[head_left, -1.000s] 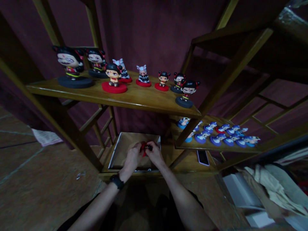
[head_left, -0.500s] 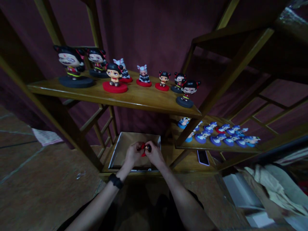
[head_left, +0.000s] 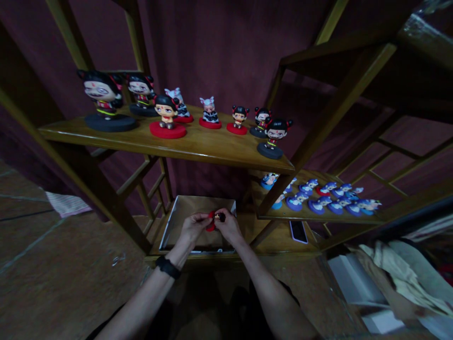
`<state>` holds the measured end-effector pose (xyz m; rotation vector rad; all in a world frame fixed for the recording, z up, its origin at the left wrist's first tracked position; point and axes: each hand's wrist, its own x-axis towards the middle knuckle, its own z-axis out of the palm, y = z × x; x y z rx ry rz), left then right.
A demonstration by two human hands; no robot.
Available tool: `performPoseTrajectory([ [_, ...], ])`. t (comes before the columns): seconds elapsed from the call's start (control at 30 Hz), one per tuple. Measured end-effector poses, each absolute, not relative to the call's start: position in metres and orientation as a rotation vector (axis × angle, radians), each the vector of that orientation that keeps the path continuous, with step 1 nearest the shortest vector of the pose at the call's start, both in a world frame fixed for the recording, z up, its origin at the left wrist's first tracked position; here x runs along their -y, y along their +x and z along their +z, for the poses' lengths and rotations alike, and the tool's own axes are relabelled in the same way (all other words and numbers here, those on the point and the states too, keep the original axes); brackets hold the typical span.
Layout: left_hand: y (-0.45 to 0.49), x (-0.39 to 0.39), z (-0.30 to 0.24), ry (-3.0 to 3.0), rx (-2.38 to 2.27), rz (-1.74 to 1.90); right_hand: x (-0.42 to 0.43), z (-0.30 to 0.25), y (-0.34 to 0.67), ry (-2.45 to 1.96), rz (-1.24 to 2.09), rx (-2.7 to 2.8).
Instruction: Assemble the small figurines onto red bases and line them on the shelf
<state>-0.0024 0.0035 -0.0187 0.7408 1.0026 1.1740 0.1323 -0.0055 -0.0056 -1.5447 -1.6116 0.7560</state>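
Observation:
Both my hands meet over an open cardboard box (head_left: 177,222) on the lowest shelf. My left hand (head_left: 193,227), with a black watch on its wrist, pinches the red base of a small figurine (head_left: 214,219). My right hand (head_left: 229,226) is closed on the figurine's dark head. The piece is held just above the box's far right corner. Much of the figurine is hidden by my fingers.
A wooden shelf (head_left: 198,146) above carries several black-haired figurines on red or black bases (head_left: 166,118). A lower right shelf (head_left: 318,215) holds several blue figurines (head_left: 329,198). A phone (head_left: 298,231) lies beside the box. Paper and boxes lie at bottom right (head_left: 382,278).
My hands have stayed over the box and shifted slightly, turning the small figurine between the fingers; the view has moved a little.

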Motion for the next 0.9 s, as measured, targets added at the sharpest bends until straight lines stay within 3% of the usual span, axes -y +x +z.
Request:
performPoseTrajectory([
  [0.9,-0.010,-0.004,-0.010,0.538,-1.115,1.106,0.010,0.001,0.129,-1.493,0.595,1.857],
])
